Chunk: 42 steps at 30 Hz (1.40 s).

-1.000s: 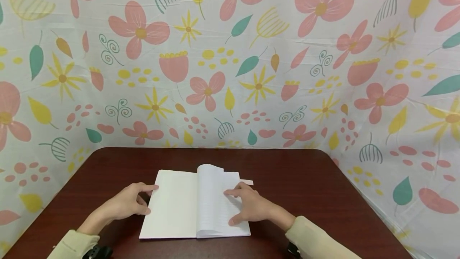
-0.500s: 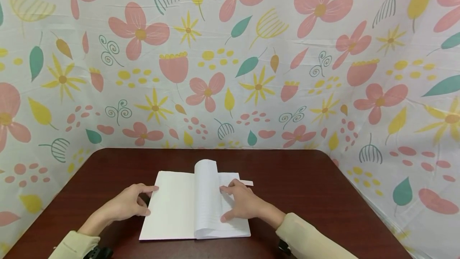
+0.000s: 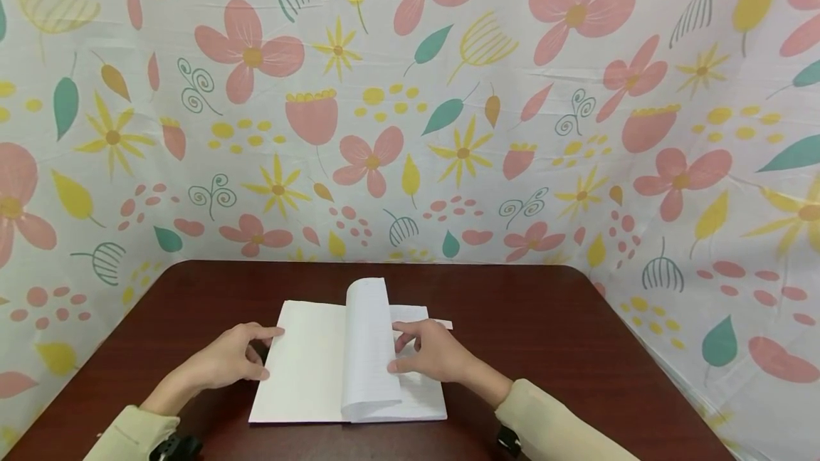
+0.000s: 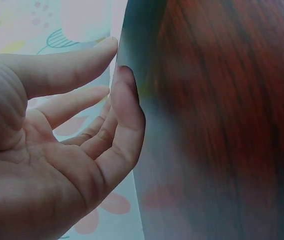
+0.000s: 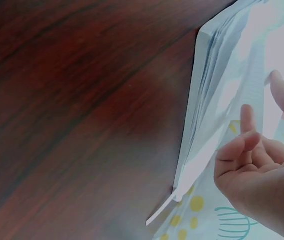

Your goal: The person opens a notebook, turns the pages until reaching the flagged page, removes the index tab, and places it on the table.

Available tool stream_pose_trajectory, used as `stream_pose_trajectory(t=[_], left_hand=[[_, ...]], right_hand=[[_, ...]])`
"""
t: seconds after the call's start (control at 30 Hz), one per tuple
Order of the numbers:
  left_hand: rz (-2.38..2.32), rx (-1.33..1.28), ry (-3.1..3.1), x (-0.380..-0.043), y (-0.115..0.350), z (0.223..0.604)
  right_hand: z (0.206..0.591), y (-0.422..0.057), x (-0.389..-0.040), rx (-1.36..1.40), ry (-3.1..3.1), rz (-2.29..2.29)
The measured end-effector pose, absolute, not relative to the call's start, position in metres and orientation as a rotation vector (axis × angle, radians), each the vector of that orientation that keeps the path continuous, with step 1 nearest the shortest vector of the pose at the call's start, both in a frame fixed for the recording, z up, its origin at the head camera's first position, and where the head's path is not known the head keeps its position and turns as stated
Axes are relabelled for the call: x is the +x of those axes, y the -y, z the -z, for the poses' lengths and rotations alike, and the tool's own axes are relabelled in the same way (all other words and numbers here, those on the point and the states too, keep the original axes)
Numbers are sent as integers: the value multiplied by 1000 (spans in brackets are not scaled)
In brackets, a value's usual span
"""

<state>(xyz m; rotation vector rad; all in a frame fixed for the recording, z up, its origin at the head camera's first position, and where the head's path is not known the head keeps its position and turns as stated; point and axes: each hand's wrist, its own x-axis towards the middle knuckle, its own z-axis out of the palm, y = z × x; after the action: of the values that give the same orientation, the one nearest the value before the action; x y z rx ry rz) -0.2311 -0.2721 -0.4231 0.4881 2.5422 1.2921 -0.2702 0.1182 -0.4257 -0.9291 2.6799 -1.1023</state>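
Head view, lower left: my left hand (image 3: 221, 358) grips the left edge of the open notebook (image 3: 304, 368) between thumb and fingers. Notebook lies on the table (image 3: 525, 326), lower centre of frame. Mid-notebook, a faintly lined page (image 3: 370, 347) curls upward. To its right, my right hand (image 3: 435, 354), thumb and index finger extended, spread apart, at the page's free edge. Pale strip (image 3: 443, 324) juts past the notebook's right edge, near its top.
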Motion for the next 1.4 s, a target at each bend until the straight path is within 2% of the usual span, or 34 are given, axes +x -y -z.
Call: stream_pose_trajectory(t=[0.5,1.1,1.4], left_hand=[[-1301,495,-2535,-232,271,424],[-1307,453,-2532,-232,271,421],[-1330,431,-2535,-229,269,419]], right_hand=[[420,-113,-269,-957,-2645,1236],[411,-90,-264,-777,-2301,1535],[413,-72,-262,-799,-2287,1551]])
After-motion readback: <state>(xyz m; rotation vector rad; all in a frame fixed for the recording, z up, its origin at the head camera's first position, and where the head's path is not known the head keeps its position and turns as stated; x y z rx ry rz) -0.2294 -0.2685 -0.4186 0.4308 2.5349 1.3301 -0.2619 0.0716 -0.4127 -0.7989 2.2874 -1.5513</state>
